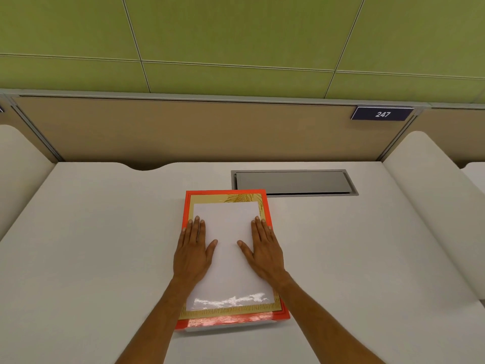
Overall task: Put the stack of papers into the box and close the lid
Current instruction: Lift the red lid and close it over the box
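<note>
**Both palms flat on the white sheet atop the orange box**

An orange-rimmed box (231, 258) lies on the white bench (91, 245), slightly left of centre and just in front of a grey cable hatch (294, 183) set flush into the surface; the box's far right corner sits close to the hatch's near left corner. The top face of the box shows a gold border with a palm-leaf print at the far right corner; inside that border lies a white stack of papers (228, 258), its edges roughly parallel to the box's sides; whether this is a loose stack resting on a shut lid or a panel printed on the lid cannot be told. A glossy glare runs across the near edge of the white area and the orange front wall.

The left hand (193, 254) lies palm down on the left side of the white area, fingers straight and together, thumb spread inward; its outer fingers reach over the gold border toward the orange rim. The right hand (263, 254) mirrors it on the right side, thumb likewise pointing inward; the two thumbs are apart. Neither grip is closed round anything; both hands are spread flat and press on the surface only.

Behind the bench stands a tan partition (183, 130) bearing a dark plate marked 247 (381, 114); green wall panels (236, 35) rise above it.
</note>
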`<state>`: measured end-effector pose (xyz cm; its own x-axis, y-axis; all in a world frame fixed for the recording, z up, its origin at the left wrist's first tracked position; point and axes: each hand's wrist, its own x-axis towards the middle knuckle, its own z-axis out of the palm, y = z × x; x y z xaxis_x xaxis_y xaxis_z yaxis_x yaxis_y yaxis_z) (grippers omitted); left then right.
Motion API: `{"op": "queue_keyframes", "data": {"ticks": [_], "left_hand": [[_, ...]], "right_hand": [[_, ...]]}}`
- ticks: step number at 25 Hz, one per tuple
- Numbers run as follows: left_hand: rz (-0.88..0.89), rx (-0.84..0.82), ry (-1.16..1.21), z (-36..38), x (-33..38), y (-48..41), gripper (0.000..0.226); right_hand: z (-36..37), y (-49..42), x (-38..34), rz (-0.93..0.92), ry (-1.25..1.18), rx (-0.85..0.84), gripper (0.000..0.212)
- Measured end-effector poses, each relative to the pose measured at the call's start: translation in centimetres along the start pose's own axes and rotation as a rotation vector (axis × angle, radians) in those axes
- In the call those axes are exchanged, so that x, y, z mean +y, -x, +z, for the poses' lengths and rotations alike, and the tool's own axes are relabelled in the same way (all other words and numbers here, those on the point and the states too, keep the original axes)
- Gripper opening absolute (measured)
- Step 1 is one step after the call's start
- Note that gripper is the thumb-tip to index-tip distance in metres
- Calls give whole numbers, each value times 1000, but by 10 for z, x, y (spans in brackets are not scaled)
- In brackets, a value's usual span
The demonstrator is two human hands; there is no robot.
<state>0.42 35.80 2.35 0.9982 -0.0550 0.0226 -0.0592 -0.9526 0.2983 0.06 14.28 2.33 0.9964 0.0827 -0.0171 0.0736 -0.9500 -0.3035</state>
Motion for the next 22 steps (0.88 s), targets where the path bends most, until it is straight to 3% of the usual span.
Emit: {"op": "queue_keyframes", "data": {"ticks": [14, 22], "left_hand": [[-32, -8, -121, 14, -3, 1, 78], [-34, -37, -79, 9, -4, -1, 86]], "right_hand": [[14, 0, 3, -5, 59, 34, 82], [7, -1, 1, -2, 33, -14, 84]]}}
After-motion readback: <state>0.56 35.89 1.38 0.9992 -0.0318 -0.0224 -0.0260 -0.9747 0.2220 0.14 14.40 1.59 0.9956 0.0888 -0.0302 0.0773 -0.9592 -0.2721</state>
